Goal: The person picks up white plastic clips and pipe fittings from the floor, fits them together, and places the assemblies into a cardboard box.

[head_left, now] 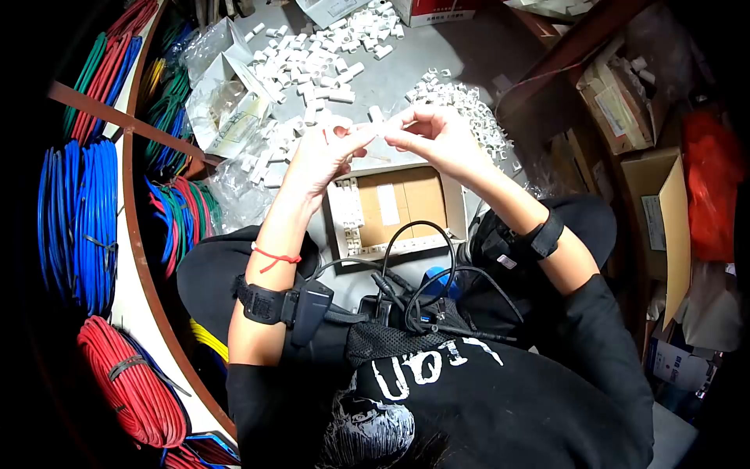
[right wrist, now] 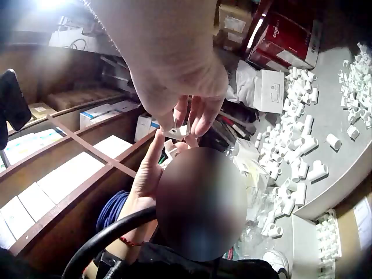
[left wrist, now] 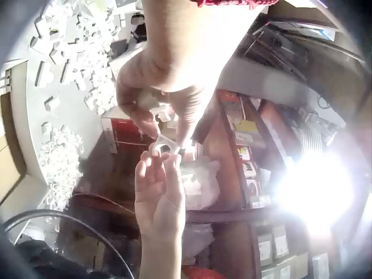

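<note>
White plastic fitting (right wrist: pixel 177 131), small, held up between both hands at upper centre of the head frame, above the far edge of the carton. Left hand (head_left: pixel 332 152): thumb and fingertips closed in a pinch on the fitting. Right hand (head_left: pixel 437 141): same, thumb and bent fingers pinching it from the other side.

Below them, centre frame, carton (head_left: pixel 426 199) with brown cardboard bottom, white fittings lined along its left and near walls. Grey floor (head_left: pixel 437 59) beyond: loose pile of tubular fittings (head_left: pixel 312 62) at upper centre, smaller clip-like pieces (head_left: pixel 469 109) right of it. White box (head_left: pixel 226 105) and clear plastic at upper left.

Room is tight. Left edge: rack (head_left: pixel 125 187) with blue coil (head_left: pixel 78 227), red coil (head_left: pixel 133 383), more wire behind. Right edge: cardboard box (head_left: pixel 673 227), red plastic (head_left: pixel 711 187). Red-and-white carton at top. Bright light (left wrist: pixel 314 192) glares at right in left-wrist view. Black cable (head_left: pixel 418 227) over the lap, lower centre.
</note>
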